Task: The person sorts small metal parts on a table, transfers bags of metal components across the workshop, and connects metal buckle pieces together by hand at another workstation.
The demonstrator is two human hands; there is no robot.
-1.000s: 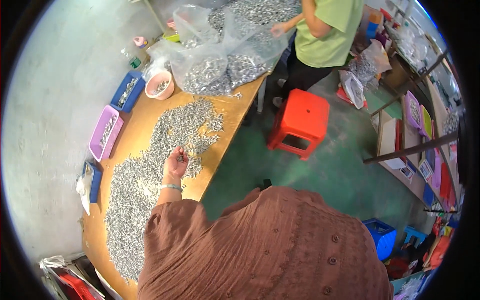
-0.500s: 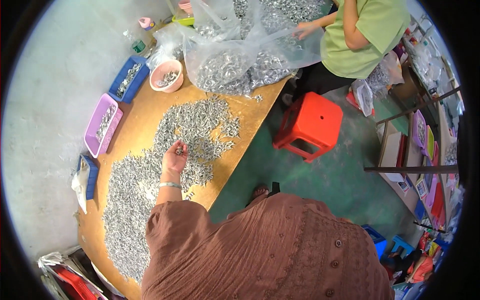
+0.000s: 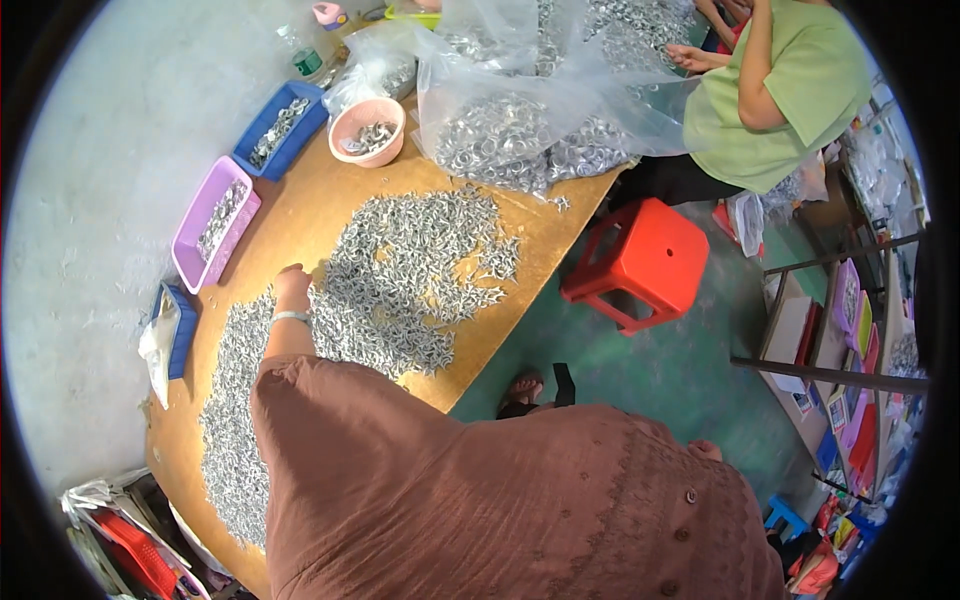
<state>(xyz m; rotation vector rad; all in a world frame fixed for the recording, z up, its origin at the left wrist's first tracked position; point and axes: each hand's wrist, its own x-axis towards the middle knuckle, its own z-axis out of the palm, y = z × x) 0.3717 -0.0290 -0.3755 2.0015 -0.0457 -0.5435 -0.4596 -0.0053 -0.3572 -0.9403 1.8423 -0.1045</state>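
My left hand (image 3: 291,288), with a pale bracelet at its wrist, is over the left part of a wide spread of small silvery metal pieces (image 3: 420,255) on the brown tabletop (image 3: 545,240). Its fingers look curled in, and what they hold is hidden. The pieces look like little curved or forked metal parts, too small to name exactly. Only a bit of my right hand (image 3: 706,450) shows past the edge of my brown blouse, away from the table, its fingers mostly hidden.
Along the wall stand a blue tray (image 3: 240,150), a purple basket (image 3: 250,205) and another blue tray (image 3: 183,340). A pink bowl (image 3: 345,140) and clear bags of metal rings (image 3: 490,130) sit at the far end. A red stool (image 3: 650,265) and a person in green (image 3: 790,120) are beyond the table edge.
My left hand has moved left across the pile and turned over. Half a second ago its palm faced up with a few metal pieces in the fingers. The whole view has shifted slightly.
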